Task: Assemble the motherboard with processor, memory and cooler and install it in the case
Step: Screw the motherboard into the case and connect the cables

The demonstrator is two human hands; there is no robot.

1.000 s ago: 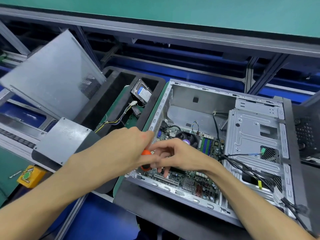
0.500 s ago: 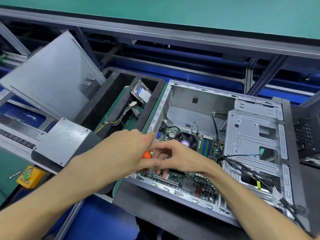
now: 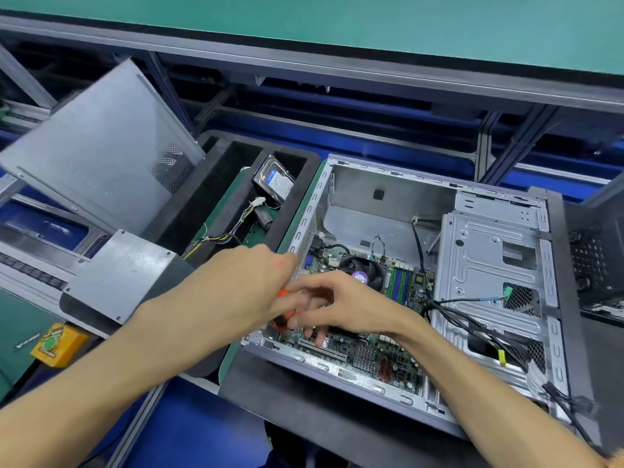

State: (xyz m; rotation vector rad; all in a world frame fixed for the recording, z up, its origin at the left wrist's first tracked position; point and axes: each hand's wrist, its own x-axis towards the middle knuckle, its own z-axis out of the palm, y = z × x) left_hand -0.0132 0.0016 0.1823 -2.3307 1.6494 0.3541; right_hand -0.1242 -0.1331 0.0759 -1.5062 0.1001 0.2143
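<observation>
An open grey computer case (image 3: pixel 489 258) lies on its side. Inside it sits the green motherboard (image 3: pixel 371 356), with a black cooler fan (image 3: pixel 363 271) and green and blue memory sticks (image 3: pixel 398 282) on it. My left hand (image 3: pixel 243 285) grips the orange-handled screwdriver (image 3: pixel 283 309) over the board's near left corner. My right hand (image 3: pixel 337 302) is right beside it, its fingers curled down and touching the screwdriver and the board. The screwdriver's tip is hidden behind my fingers.
Black cables (image 3: pixel 472 319) trail from the drive cage (image 3: pixel 486 265) over the case's right side. To the left, a black foam tray (image 3: pixel 202 204) holds a hard drive (image 3: pixel 273 180) and wires. A grey side panel (image 3: pixel 98 146), a grey box (image 3: pixel 118 271) and a yellow button box (image 3: pixel 55 342) lie further left.
Both hands have stayed over the board's near left corner. The orange handle shows a little differently between my fingers, and the view shifted slightly.
</observation>
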